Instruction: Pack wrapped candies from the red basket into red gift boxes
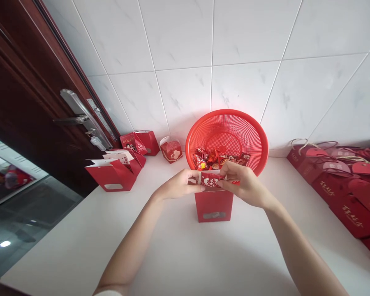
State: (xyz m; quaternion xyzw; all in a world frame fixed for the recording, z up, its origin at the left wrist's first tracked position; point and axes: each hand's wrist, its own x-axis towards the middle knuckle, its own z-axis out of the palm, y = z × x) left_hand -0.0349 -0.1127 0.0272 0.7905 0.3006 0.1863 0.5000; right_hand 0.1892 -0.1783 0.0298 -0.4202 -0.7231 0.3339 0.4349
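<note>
Head view shows the work seemingly partway along: a red box [214, 209] stands upright on the counter [166, 255] with its top open, and a small red packet [211, 181] with a white pattern sits right at its mouth, not yet down inside as far as I can see. Wrapped sweets [212, 156] lie in the red basket [200, 133] just behind, so there seems to be plenty left to handle. Off to the left, a group of red boxes [119, 176] stands with flaps up, apparently not closed; whether they are filled is hidden. A rounded small box [171, 151] near the wall looks folded shut.

Both forearms reach forward from the bottom edge and converge on the box's mouth, wrists slightly bent inward. The right hand [245, 183] comes in from above and to the right, its fingers curled, thumb and index appearing to pinch the packet's right end. The left hand [177, 185] lies level at the opposite side, fingers bent round the mouth's left edge; I cannot tell whether they grip the rim, the packet or neither.
</note>
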